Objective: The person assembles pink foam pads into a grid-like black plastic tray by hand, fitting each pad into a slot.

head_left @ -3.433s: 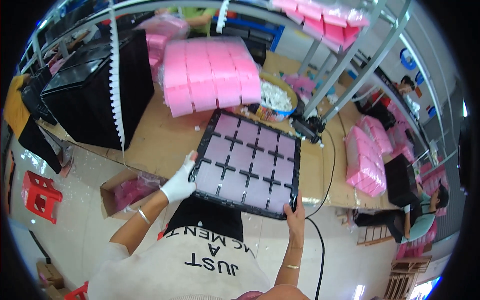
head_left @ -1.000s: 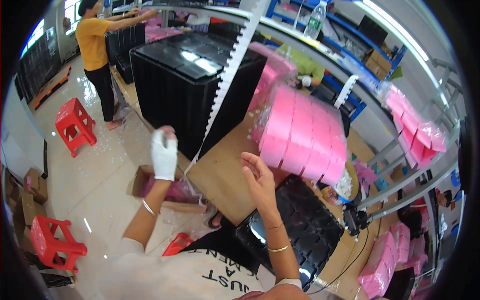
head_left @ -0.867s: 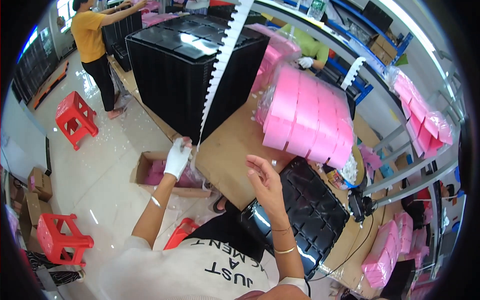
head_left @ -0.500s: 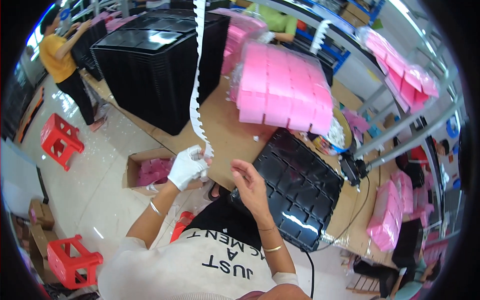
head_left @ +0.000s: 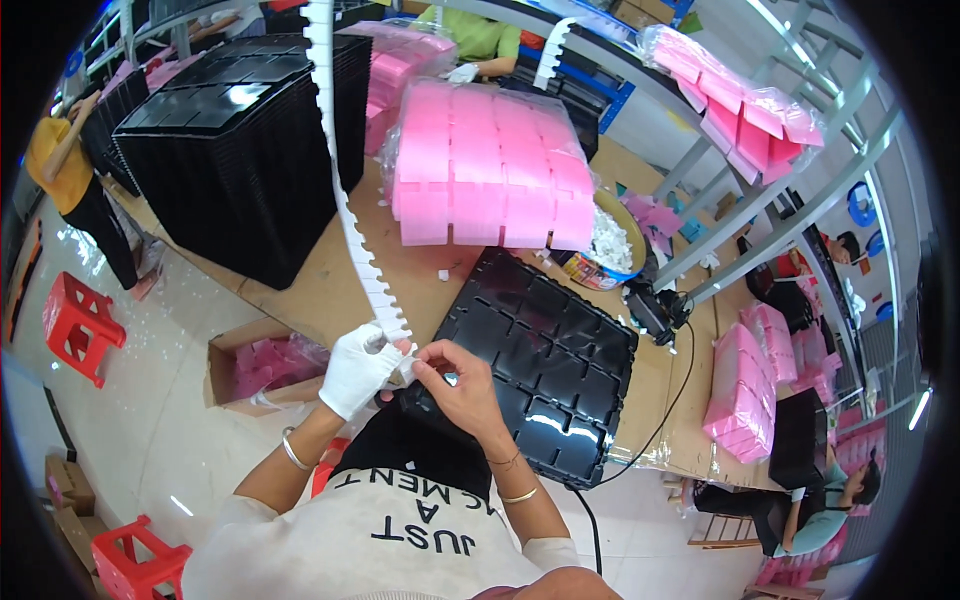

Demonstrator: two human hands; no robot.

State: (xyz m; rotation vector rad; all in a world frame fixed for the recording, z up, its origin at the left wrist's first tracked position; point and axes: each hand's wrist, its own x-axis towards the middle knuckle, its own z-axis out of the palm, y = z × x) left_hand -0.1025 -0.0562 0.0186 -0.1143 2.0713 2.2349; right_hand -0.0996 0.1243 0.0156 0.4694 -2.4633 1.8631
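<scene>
A long white strip point(head_left: 355, 240) with tabs along one edge hangs from above and runs down to my hands. My left hand point(head_left: 352, 375), in a white glove with bare fingertips showing, is closed on its lower end. Bare, my right hand point(head_left: 465, 390) meets the left one there, thumb and fingers pinched at the end of the strip; whether a single tab has come loose between them is too small to tell. Just right of my hands, a black plastic tray point(head_left: 545, 365) with a grid of compartments lies on the cardboard-covered table point(head_left: 400, 255).
A tall stack of black trays point(head_left: 225, 180) stands at the left. Pink sheets point(head_left: 495, 170) in plastic lie beyond the tray, beside a tub of white scraps point(head_left: 610, 245). A box of pink pieces point(head_left: 262, 370) sits at the left, and metal rails point(head_left: 740, 215) cross at the right.
My right hand has moved left to the strip's end, its fingers closing beside the left hand. The whole view has shifted, so the surroundings sit farther left.
</scene>
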